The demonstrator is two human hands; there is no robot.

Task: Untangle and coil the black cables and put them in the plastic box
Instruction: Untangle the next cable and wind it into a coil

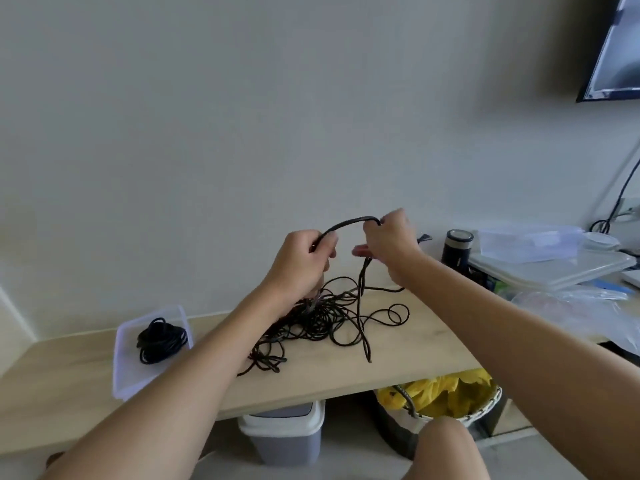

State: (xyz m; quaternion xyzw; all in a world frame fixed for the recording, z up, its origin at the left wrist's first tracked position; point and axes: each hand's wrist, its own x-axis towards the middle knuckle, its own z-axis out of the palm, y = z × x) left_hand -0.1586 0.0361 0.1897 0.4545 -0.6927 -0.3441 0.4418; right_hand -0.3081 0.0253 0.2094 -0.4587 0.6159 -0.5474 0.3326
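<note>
Black cables (322, 320) are left tangled on the tabletop (398, 348), one strand (349, 223) is gripped above them by the curled left hand (301, 261) and right hand (391, 244), and a coiled cable (161, 339) is kept in the plastic box (138, 375) nearby.

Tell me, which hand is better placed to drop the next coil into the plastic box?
Probably the left hand: the plastic box sits at the table's left end; the right hand would have to cross the tangled cables.

Soft even daylight, faint shadows; wide-angle bending at edges, slight overall blur.
</note>
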